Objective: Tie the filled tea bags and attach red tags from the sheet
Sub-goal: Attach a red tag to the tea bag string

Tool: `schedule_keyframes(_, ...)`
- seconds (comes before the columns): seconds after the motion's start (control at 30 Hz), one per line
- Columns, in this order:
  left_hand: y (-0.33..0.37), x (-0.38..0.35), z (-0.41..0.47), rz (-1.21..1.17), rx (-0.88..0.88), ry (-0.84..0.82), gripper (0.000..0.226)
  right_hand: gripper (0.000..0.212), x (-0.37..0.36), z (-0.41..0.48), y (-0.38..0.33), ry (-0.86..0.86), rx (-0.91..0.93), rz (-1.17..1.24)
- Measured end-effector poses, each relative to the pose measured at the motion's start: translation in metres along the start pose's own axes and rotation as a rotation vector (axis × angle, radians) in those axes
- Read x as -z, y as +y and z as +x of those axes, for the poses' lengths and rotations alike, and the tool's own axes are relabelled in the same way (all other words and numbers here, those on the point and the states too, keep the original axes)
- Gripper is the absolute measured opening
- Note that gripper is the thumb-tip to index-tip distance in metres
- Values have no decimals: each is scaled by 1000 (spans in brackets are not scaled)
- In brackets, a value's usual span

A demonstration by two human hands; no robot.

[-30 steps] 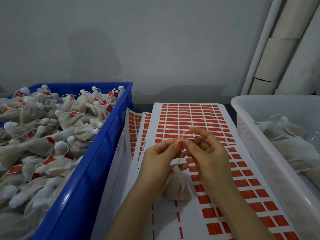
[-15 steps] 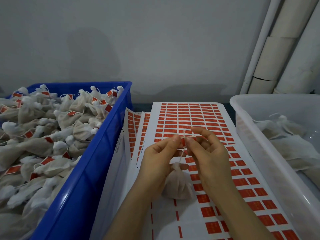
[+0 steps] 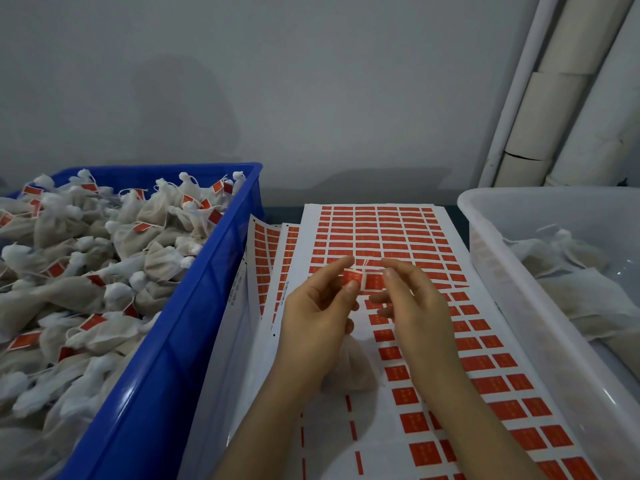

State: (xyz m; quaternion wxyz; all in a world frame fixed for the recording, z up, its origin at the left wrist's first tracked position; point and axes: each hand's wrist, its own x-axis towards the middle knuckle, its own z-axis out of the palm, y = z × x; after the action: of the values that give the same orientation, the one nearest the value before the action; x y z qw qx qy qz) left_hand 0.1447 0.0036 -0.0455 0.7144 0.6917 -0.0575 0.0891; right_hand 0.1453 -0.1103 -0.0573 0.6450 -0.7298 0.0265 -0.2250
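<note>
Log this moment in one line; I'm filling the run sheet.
left hand pinches red tag | right hand beside string | tea bag hangs below

Red tags (image 3: 410, 422) grid the white sheet (image 3: 367, 427); one crate (image 3: 166, 358) blue, one tub (image 3: 519, 271) translucent white.

Plain grey wall (image 3: 277, 81) fills the back, dimly lit. Pale pipes (image 3: 554, 98), possibly insulated, run up the right corner. Dark tabletop strip (image 3: 282, 211) shows below the wall.

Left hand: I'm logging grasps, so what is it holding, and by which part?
The left hand pinches a red tag by its left edge, between thumb and forefinger.
</note>
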Motion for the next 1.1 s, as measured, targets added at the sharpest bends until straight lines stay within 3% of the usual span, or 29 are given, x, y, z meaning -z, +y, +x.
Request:
schedule_keyframes(0.2, -1, 0, 2, 136, -47, 10, 32, 14, 5, 2, -7, -133, -16, -89)
schedule_keyframes(0.33, -2, -1, 0, 197, -97, -8, 33, 4, 6, 0, -6, -121, 58, -85)
schedule_keyframes(0.47, -3, -5, -1, 206, -152, 97, 36, 7, 6, 0, -3, -66, 61, -59)
schedule_keyframes(0.63, -2, -4, -4, 365, -335, 126, 16, 6, 4, -1, -4, -17, 53, -18)
schedule_keyframes(0.9, -4, -3, -7, 277, -206, 122, 24, 3, 3, -4, -9, -45, 96, -35)
schedule_keyframes(1.1, -3, -4, -9, 316, -191, 108, 22, 16, 4, -2, -7, -41, 164, -121)
